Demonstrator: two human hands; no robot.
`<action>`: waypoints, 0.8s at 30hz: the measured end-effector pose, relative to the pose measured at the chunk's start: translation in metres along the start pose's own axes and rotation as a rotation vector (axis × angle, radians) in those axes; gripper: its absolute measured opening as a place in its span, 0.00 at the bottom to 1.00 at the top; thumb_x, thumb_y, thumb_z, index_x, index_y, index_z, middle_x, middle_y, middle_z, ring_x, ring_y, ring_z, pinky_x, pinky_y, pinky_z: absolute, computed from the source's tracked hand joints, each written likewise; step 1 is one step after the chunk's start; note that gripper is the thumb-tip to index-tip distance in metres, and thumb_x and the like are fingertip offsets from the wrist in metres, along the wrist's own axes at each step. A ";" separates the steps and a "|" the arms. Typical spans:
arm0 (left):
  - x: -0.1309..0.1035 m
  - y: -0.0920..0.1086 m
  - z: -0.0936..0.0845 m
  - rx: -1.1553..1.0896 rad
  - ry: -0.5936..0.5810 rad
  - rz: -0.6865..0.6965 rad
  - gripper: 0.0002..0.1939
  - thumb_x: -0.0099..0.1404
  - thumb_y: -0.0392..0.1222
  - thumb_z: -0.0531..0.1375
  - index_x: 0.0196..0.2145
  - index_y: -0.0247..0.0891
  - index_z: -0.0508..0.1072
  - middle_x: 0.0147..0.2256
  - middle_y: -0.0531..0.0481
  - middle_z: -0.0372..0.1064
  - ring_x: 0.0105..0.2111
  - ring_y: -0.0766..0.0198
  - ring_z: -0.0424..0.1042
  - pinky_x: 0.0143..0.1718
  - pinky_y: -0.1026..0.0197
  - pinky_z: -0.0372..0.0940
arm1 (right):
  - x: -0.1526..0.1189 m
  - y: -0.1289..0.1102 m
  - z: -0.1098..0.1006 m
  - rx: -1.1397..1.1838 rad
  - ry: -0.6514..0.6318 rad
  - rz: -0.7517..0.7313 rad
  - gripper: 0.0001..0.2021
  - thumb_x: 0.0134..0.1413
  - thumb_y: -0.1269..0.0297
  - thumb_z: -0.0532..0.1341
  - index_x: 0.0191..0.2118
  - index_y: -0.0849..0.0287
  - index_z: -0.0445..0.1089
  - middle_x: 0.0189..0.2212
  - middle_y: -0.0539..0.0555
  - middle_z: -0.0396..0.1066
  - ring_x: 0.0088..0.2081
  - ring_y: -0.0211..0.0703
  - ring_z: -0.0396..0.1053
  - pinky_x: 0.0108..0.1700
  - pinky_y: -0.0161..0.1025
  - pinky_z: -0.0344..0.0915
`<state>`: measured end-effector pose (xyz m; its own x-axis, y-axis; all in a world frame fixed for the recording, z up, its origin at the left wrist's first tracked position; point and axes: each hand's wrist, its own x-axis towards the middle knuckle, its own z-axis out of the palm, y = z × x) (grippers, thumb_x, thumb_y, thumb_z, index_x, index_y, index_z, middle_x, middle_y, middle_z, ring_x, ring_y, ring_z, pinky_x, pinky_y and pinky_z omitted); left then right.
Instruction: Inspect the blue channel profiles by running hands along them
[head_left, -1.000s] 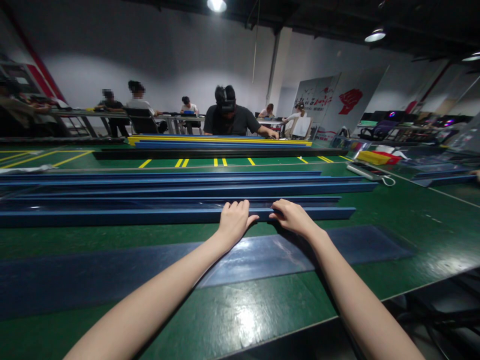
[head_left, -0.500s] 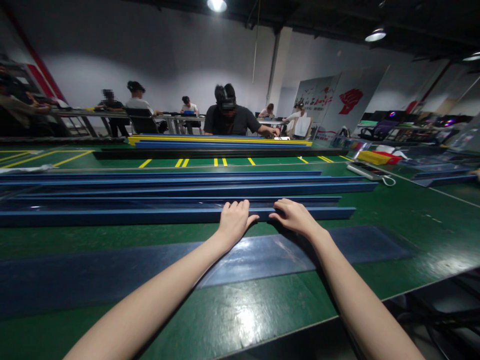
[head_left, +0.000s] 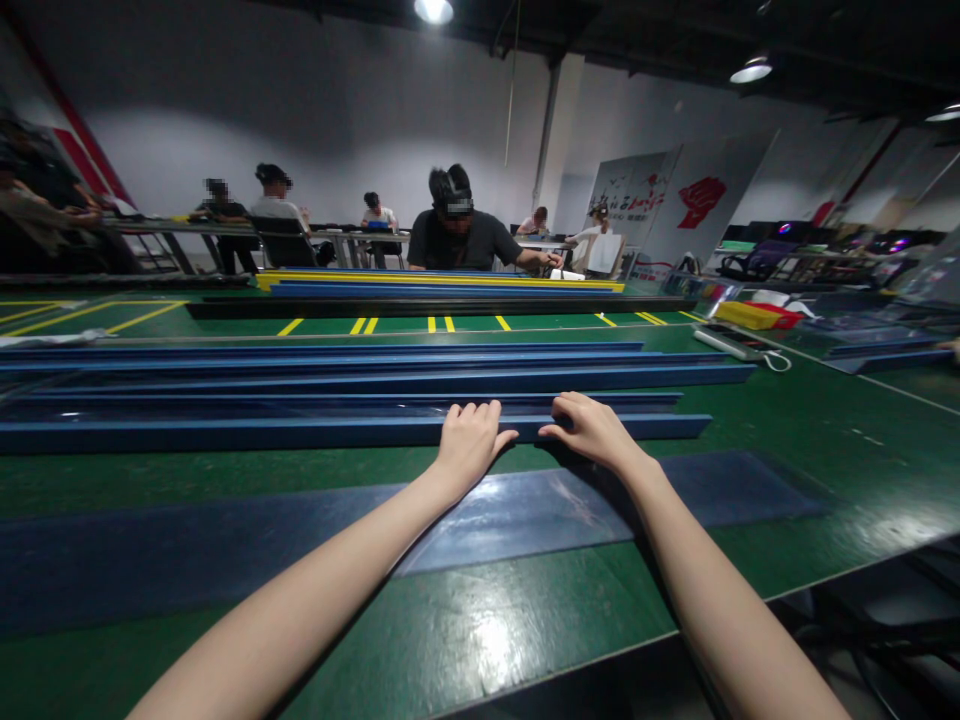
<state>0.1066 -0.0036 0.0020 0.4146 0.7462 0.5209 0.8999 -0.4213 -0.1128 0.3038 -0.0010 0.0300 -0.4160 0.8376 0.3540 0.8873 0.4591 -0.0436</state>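
A long blue plastic profile strip [head_left: 300, 432] with raised edges and a glossy, clear-looking middle lies across the green table. My left hand [head_left: 469, 440] is closed over its near edge, thumb pointing right along the front and fingers curled over the top. To the right, my right hand [head_left: 589, 425] grips the same edge, its thumb at the front and fingers bent over; the fingertips are partly hidden. A gap separates the two hands. Nearer to me, under my forearms, a flat clear plastic sheet [head_left: 517, 510] lies on the table.
More blue profiles [head_left: 525, 378] lie behind the gripped one. Farther back are a black strip [head_left: 450, 307] and yellow strips [head_left: 442, 280]. A phone-like white device [head_left: 727, 342] and a yellow tray [head_left: 746, 315] sit at right. A co-worker [head_left: 465, 235] sits opposite.
My right hand's fingers have lifted slightly and shifted a little right. My left hand and the blue profile look almost unchanged.
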 end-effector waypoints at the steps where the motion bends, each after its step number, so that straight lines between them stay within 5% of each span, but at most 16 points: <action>1: 0.000 0.000 0.000 0.002 0.002 0.001 0.20 0.61 0.54 0.51 0.39 0.33 0.65 0.31 0.45 0.69 0.33 0.57 0.66 0.34 0.58 0.51 | 0.000 0.000 0.000 0.002 0.002 0.000 0.12 0.50 0.54 0.56 0.28 0.59 0.63 0.29 0.52 0.65 0.32 0.39 0.62 0.30 0.33 0.53; 24: 0.000 -0.002 0.001 -0.025 0.010 0.067 0.15 0.62 0.50 0.51 0.39 0.37 0.64 0.33 0.48 0.68 0.34 0.59 0.65 0.34 0.58 0.49 | 0.000 0.000 0.000 0.002 0.033 -0.016 0.12 0.49 0.54 0.56 0.27 0.59 0.62 0.28 0.51 0.64 0.30 0.38 0.61 0.28 0.33 0.52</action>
<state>0.1053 -0.0024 0.0012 0.4721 0.7108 0.5214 0.8666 -0.4827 -0.1267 0.3038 -0.0010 0.0305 -0.4228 0.8201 0.3856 0.8804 0.4726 -0.0398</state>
